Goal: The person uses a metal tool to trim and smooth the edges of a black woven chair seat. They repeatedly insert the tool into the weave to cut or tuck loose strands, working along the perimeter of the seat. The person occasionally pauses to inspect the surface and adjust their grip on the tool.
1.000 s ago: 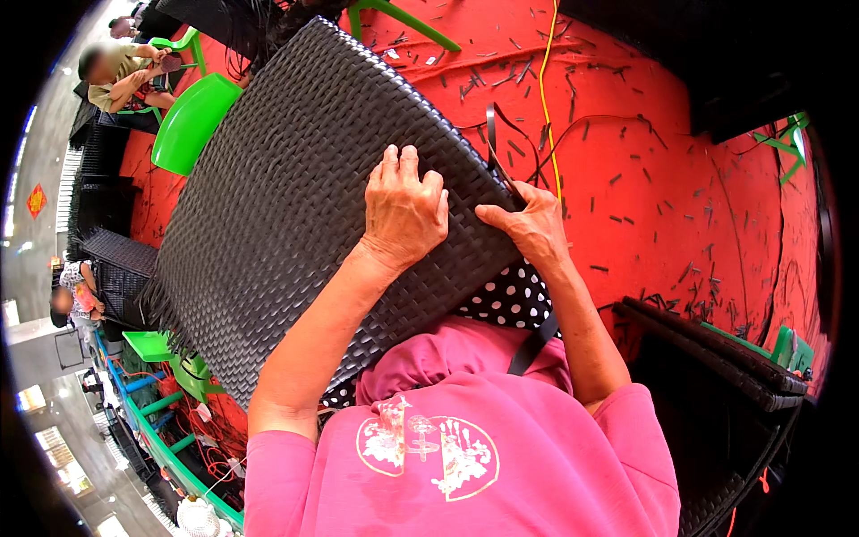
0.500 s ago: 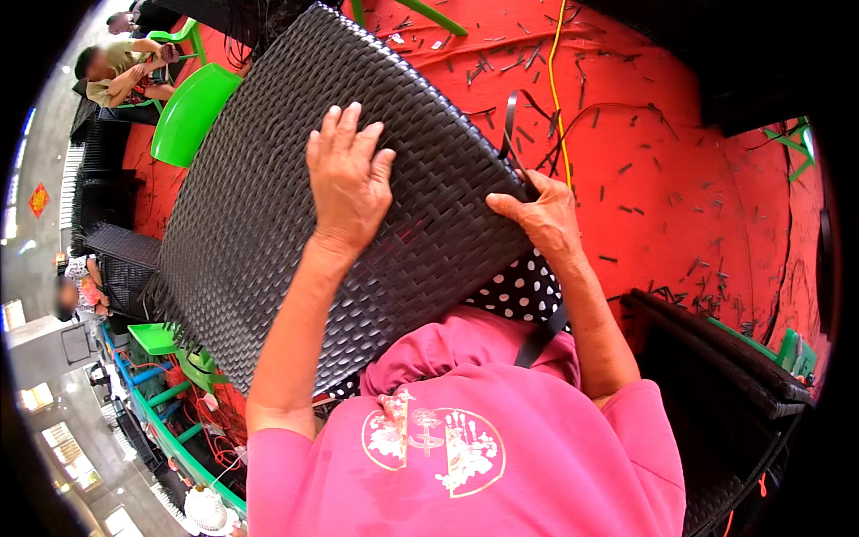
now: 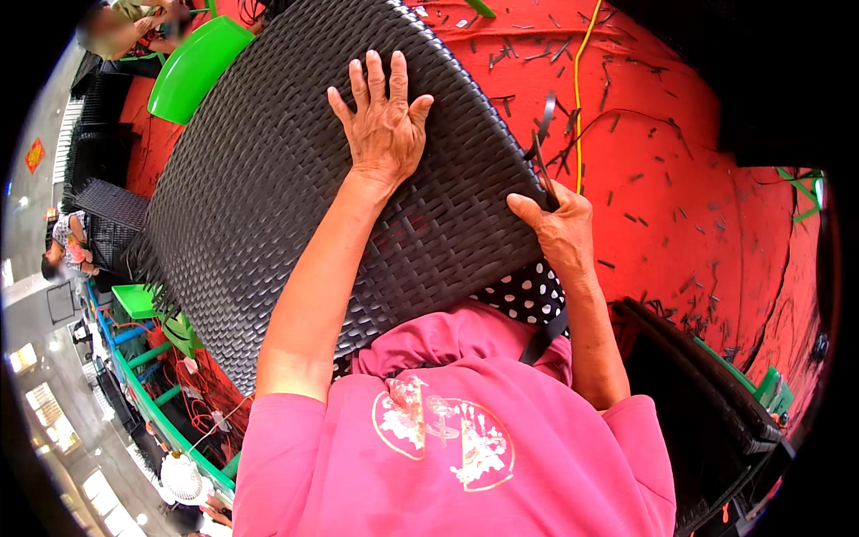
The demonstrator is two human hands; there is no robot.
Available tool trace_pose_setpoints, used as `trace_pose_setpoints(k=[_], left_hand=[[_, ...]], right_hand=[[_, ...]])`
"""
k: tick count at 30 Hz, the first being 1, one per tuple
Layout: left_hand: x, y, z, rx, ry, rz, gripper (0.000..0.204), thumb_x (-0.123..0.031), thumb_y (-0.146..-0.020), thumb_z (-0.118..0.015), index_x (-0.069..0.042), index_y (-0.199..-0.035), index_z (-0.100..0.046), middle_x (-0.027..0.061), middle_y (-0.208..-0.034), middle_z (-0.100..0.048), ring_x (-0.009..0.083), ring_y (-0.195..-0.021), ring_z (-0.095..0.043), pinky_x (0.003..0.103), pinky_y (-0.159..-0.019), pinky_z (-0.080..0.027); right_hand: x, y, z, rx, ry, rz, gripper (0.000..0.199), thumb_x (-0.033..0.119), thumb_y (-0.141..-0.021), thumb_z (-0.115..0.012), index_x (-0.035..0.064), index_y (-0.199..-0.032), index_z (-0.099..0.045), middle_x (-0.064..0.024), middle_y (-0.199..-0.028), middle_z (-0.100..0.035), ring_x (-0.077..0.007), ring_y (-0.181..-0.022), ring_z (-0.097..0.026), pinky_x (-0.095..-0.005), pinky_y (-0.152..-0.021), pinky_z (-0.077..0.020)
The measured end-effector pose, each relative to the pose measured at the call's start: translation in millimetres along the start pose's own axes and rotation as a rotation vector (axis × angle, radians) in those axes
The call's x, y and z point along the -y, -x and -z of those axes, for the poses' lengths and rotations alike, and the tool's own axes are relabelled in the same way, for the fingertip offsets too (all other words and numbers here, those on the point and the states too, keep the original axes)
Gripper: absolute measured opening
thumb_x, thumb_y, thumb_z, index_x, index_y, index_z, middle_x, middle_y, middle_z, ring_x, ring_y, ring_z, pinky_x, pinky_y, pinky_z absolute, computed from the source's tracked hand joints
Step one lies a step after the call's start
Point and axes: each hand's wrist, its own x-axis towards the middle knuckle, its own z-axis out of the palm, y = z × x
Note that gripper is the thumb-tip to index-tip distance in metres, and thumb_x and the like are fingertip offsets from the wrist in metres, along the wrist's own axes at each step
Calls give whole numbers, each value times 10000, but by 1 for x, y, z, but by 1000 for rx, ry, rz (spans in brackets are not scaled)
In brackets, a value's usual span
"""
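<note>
Sliding further up since the earlier frame, the left hand (image 3: pixel 383 121) is pressing flat, fingers spread, on the one black woven panel (image 3: pixel 268 179) filling the upper left of the frame. The right hand (image 3: pixel 559 233) is pinching a loose black strand (image 3: pixel 542 148) at the panel's right edge, centre frame; the weave is looking almost complete, with that one strand left untucked.

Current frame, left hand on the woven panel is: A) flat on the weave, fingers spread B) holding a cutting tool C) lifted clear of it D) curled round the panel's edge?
A. The left hand lies palm down with fingers spread on the face of the black woven panel, well in from its rim, while the right hand is the one at the panel's edge.
</note>
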Motion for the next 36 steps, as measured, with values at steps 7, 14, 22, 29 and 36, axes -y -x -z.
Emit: trace_pose_setpoints(k=[7,14,22,29,36], left_hand=[[66,-39,-9,-148,-166,27,670,-584,-1021,-281,-104,-1464,-426,189,-1499,-405,412,-1405,-326,693,-1097,-180],[35,7,78,-163,77,95,527,-392,-1065,-346,-29,-1428,-465,239,-1474,-433,428,-1418,-316,591,-1152,-159],[5,77,56,99,43,112,707,-553,-1026,-284,-46,-1518,-329,249,-1573,-255,441,-1454,-227,629,-1154,-105],[51,53,27,38,-70,187,655,-533,-1039,-293,-84,-1509,-375,259,-1548,-304,444,-1429,-277,619,-1147,-168],[94,20,21,-70,-284,170,653,-550,-1033,-326,-41,-1410,-482,177,-1353,-452,366,-1240,-419,512,-1067,-294]], right_hand=[[-4,-6,-3,-32,30,31,346,289,-791,-809,-5,-953,-723,-63,-741,-695,-112,-678,-611,-296,-656,-491],[-4,-20,-3,-63,46,67,352,316,-781,-801,-5,-892,-710,-72,-690,-666,-128,-640,-594,-315,-634,-472],[4,-11,-3,6,-80,58,241,160,-840,-775,-16,-996,-725,18,-791,-677,-55,-722,-573,-235,-664,-469],[-5,-6,-6,6,-129,49,228,153,-854,-775,-29,-977,-715,41,-808,-656,-50,-721,-544,-230,-663,-457],[-7,-11,-8,-33,-36,58,243,195,-826,-787,-8,-938,-717,16,-744,-648,-62,-665,-534,-245,-628,-453]])
